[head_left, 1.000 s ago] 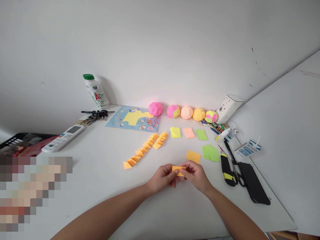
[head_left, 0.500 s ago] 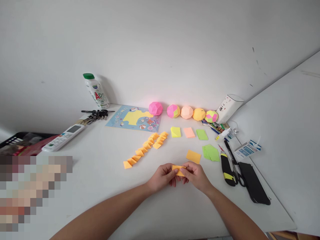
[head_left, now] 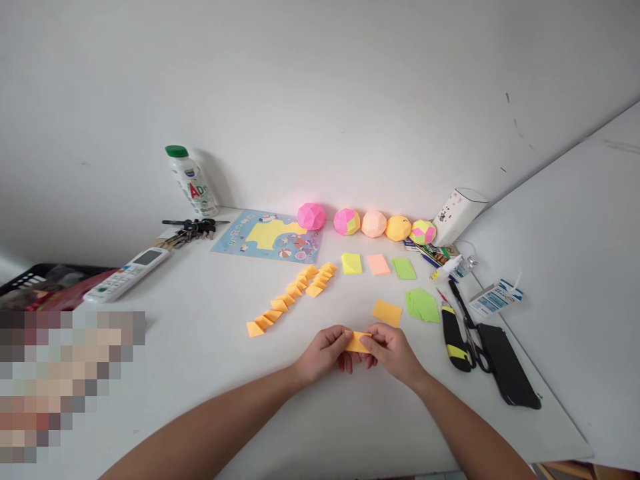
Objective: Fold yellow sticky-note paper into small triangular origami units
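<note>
Left hand (head_left: 323,353) and right hand (head_left: 396,350) pinch opposite ends of an orange paper slip (head_left: 357,342) between their fingers over the near worktop (head_left: 200,360), apparently to steady it evenly, and an orange sheet (head_left: 387,313) lies just beyond, seemingly for easy reach.

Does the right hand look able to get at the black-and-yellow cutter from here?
Probably yes: nothing visible stands between the right hand and the cutter to its right, but it would likely have to release the orange paper first.
</note>
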{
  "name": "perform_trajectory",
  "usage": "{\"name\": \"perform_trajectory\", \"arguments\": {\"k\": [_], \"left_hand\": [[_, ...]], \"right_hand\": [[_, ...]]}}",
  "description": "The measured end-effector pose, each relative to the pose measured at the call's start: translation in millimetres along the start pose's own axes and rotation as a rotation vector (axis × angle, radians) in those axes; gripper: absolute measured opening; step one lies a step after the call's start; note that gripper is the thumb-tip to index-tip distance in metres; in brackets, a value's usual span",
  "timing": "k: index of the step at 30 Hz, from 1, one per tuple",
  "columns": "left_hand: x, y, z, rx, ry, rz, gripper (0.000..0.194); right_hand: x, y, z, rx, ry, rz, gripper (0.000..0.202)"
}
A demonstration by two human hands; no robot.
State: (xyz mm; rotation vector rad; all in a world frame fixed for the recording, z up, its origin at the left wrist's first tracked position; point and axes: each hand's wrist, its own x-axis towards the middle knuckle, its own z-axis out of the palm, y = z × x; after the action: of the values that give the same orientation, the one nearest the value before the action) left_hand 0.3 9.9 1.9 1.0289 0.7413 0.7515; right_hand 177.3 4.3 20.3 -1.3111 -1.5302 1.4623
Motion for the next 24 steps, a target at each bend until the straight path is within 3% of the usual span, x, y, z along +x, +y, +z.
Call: {"name": "perform_trajectory", "arguments": {"k": [24], "left_hand": [[2,-8,-4.0,0.052,-0.036,0.056,0.038]], "right_hand": [[0,-2,-2,-0.003,-0.002,-0.011,0.028]]}}
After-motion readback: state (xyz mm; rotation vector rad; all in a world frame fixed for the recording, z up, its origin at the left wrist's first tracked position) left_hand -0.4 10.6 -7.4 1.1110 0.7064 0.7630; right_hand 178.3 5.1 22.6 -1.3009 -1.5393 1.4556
